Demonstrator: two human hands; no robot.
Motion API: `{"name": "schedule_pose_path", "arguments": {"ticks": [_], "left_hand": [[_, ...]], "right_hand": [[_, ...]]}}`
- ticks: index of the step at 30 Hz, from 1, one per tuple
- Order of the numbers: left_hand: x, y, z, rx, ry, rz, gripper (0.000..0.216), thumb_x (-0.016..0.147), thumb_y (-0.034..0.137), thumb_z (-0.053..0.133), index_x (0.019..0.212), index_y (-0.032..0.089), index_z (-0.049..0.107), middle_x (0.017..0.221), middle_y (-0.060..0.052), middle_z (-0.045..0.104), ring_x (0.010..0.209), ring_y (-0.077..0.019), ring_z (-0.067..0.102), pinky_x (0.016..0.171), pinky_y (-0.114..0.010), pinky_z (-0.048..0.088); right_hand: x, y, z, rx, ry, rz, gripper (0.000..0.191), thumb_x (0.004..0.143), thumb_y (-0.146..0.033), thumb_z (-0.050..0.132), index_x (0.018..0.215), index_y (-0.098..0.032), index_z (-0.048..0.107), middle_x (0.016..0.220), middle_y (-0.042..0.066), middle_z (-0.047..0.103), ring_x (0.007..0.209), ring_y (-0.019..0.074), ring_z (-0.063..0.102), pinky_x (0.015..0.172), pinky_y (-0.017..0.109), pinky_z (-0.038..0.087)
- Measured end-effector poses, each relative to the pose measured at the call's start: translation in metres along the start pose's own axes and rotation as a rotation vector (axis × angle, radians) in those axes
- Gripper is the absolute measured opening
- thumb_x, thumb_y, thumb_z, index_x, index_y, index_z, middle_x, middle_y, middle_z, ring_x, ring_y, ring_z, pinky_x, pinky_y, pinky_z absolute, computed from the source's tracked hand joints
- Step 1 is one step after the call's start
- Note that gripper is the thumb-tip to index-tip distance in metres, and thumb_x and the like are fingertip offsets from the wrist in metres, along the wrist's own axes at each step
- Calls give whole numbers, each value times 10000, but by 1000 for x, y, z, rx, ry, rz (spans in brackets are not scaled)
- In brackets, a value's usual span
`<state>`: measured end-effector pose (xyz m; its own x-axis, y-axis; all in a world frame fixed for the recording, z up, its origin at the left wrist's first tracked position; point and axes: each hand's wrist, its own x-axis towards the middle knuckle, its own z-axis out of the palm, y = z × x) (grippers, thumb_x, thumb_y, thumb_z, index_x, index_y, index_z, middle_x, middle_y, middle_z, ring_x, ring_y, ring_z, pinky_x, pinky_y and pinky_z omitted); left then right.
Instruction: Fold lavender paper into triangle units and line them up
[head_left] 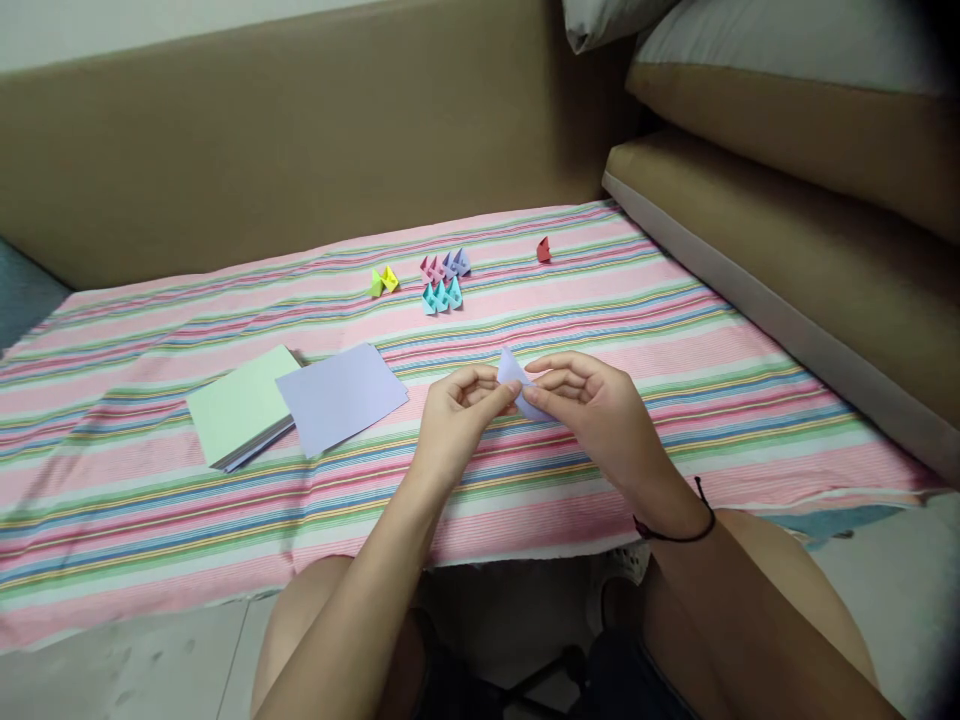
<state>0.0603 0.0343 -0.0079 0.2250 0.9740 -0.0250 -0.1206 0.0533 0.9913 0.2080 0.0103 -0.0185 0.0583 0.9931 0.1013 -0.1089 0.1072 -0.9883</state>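
Observation:
A small lilac paper piece point(515, 378), partly folded, is pinched between both hands above the striped cloth point(675, 330). My left hand point(457, 415) grips its left side with thumb and fingertips. My right hand point(592, 400) holds its right side with curled fingers; a thin black band circles that wrist. Left of the hands lie a loose lilac sheet point(341, 397) and a light green sheet point(236, 403) on top of a small stack of paper.
Farther back on the cloth sit small folded paper pieces: yellow-green ones point(384, 280), a pink, lilac and turquoise cluster point(444, 280), and a single red one point(543, 250). A tan padded wall point(300, 140) stands behind, cushions point(787, 220) to the right. My knees show below.

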Motion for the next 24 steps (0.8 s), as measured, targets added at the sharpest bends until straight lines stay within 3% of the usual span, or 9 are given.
{"name": "schedule_pose_path", "arguments": {"ticks": [3,8,11,14,18,24], "left_hand": [[0,4,-6,61,-108,-48,210,628,256,794,778,136,709,652,-6,676,637,-133,632,682,-260,528],[1,-1,-6,82,75,82,148,651,265,785,716,148,720,664,-11,692,657,-135,642,666,-236,515],[2,-4,-3,18,117,112,135,673,269,774,722,157,715,703,-9,706,703,-136,658,711,-239,523],[2,-2,-4,17,80,94,141,669,255,774,729,154,696,701,-6,700,699,-134,657,707,-239,525],[2,4,-12,144,-19,69,184,649,220,776,800,167,685,699,-5,690,617,-132,637,582,-225,506],[1,7,-14,373,-71,172,132,706,248,736,810,167,740,818,-57,739,717,-193,683,590,-249,532]], "right_hand": [[1,-2,-4,-38,-47,-29,238,737,-232,717,955,-172,641,705,7,679,714,163,670,692,293,555],[3,1,0,37,-30,56,304,708,-266,748,986,-188,650,881,32,700,866,177,674,772,294,552],[3,3,3,86,3,92,320,648,-254,795,926,-187,652,899,33,711,836,178,683,742,287,560],[2,4,4,81,47,43,274,654,-264,796,871,-182,650,801,17,706,764,164,684,692,267,561],[3,1,-1,-8,-1,-39,268,682,-267,784,896,-177,650,835,30,701,798,173,682,705,268,563],[2,-4,-10,-128,-19,-54,257,667,-215,791,893,-179,676,762,19,711,710,175,691,627,252,554]]}}
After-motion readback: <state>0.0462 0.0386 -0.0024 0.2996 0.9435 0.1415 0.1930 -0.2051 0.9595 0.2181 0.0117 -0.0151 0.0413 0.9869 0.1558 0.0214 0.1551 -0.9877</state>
